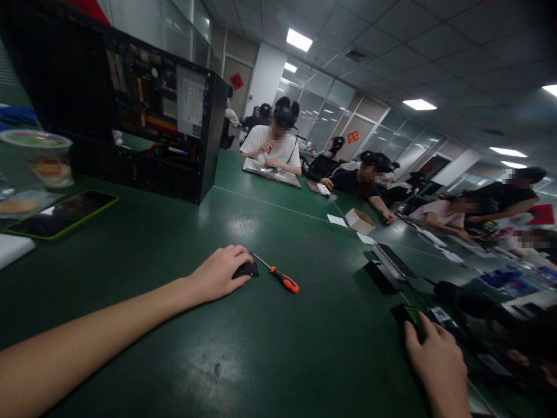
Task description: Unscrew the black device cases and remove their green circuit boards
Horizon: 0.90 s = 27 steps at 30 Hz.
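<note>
My left hand (224,271) rests on the green table with its fingers curled round a small black part (247,269), whose kind I cannot make out. Just right of it lies a screwdriver (285,280) with an orange and black handle, its thin shaft pointing toward my fingertips. At the lower right my right hand (437,357) grips the edge of a dark rectangular object (409,315) with a greenish face. Its fingertips are partly hidden.
An opened black computer case (209,133) stands at the left. Near it are a phone (65,213) and a lidded cup (41,154). A small cardboard box (359,222) and a dark flat device (394,260) lie to the right. Several people sit around the tables.
</note>
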Each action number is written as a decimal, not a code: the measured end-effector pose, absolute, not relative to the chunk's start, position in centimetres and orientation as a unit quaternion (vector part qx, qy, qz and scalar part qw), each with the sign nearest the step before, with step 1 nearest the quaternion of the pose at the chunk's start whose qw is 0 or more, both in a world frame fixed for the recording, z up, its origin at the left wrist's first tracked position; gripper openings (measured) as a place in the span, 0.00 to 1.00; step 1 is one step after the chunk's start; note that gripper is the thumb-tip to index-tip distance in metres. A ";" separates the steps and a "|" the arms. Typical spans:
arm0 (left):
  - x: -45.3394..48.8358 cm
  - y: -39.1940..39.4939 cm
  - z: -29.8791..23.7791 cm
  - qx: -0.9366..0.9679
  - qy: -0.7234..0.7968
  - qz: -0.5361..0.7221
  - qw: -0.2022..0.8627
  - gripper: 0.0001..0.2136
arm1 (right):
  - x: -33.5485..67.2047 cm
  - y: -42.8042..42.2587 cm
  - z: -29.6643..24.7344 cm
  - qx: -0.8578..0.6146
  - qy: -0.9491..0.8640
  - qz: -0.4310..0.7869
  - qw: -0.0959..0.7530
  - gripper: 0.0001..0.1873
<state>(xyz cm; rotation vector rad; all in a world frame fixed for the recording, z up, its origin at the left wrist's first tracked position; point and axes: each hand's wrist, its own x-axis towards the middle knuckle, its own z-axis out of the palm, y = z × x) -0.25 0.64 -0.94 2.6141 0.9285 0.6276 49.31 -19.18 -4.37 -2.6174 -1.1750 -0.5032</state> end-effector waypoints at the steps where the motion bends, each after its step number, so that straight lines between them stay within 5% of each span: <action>1: -0.1 0.5 -0.9 0.900 0.354 0.218 0.128 0.13 | 48.9 -19.2 -4.2 -0.891 -0.398 -0.185 0.121 0.39; 9: -0.2 0.7 -0.6 0.884 0.383 0.179 0.198 0.14 | 45.7 -18.7 -3.3 -0.772 -0.510 -0.310 0.217 0.28; 16: 0.0 -0.2 -0.9 0.911 0.221 0.235 0.258 0.13 | 35.9 -16.6 -1.8 -0.621 -0.692 -0.190 0.315 0.16; 21: 0.3 -1.6 -0.8 0.931 0.148 0.227 0.245 0.14 | 26.2 -10.9 1.5 -0.503 -0.828 -0.058 0.242 0.24; 24: 0.3 -1.5 -1.1 0.916 0.185 0.258 0.245 0.07 | 22.8 -7.6 1.9 -0.462 -0.869 -0.017 0.179 0.17; 27: 0.2 -0.9 -1.3 0.887 0.241 0.301 0.256 0.05 | 21.8 -6.4 0.8 -0.450 -0.869 0.011 0.206 0.17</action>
